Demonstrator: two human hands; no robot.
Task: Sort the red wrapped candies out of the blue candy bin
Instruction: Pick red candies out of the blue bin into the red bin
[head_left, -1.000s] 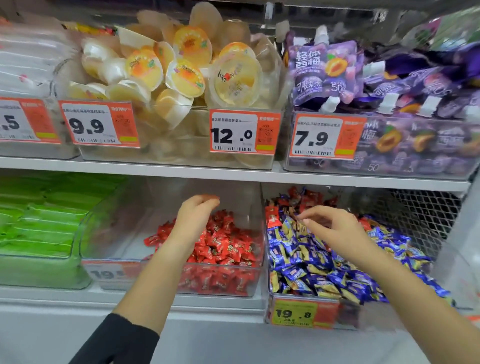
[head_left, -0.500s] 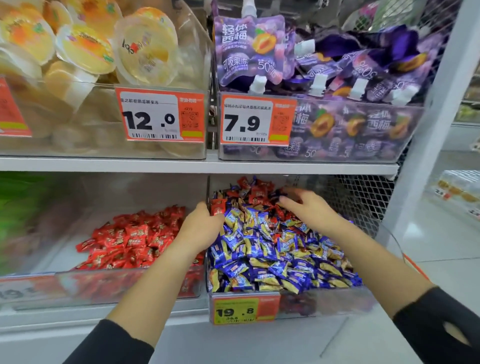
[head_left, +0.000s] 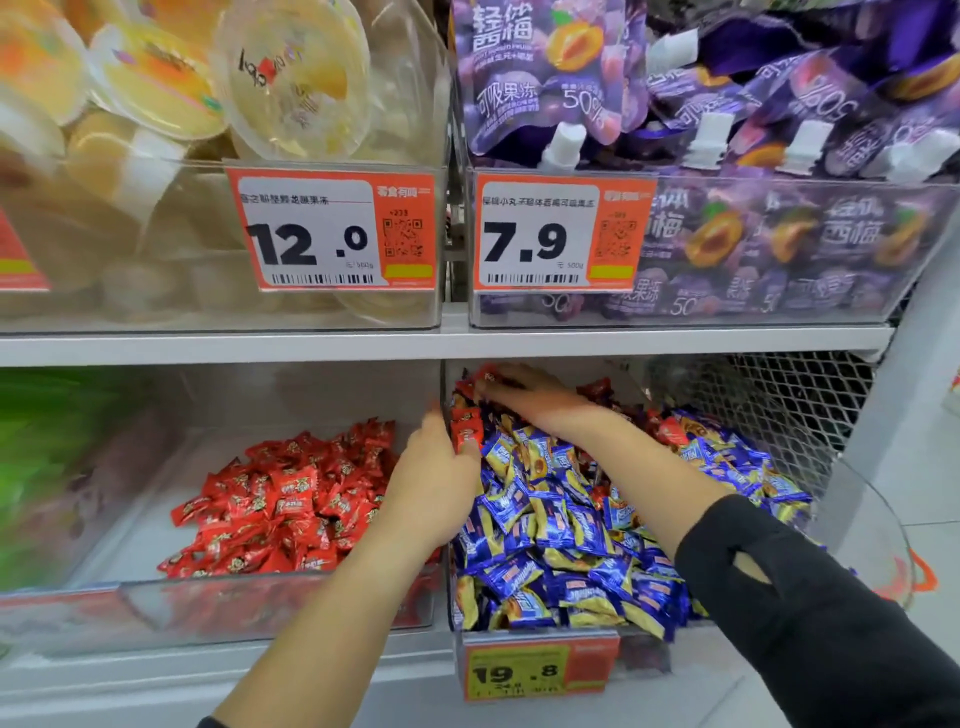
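Observation:
The blue candy bin (head_left: 540, 636) on the lower shelf holds a heap of blue-and-yellow candies (head_left: 550, 525), with red wrapped candies (head_left: 597, 388) mixed in along its back. My right hand (head_left: 540, 402) reaches into the back left corner, and its fingertips pinch a red candy (head_left: 485, 375). My left hand (head_left: 434, 483) sits astride the wall between the two bins. Its thumb is inside the blue bin and pinches another red candy (head_left: 466, 427). The clear bin on the left (head_left: 270, 608) holds a pile of red candies (head_left: 280, 499).
The upper shelf (head_left: 441, 343) hangs low over both bins and carries tubs of jelly cups (head_left: 291, 78) and purple pouches (head_left: 550, 73). Wire mesh (head_left: 769, 415) closes the right side. Green packs (head_left: 47, 467) fill the bin at far left.
My view has moved closer and to the right. My right hand slid left to the bin's back left corner. My left hand came from over the red bin to the dividing wall.

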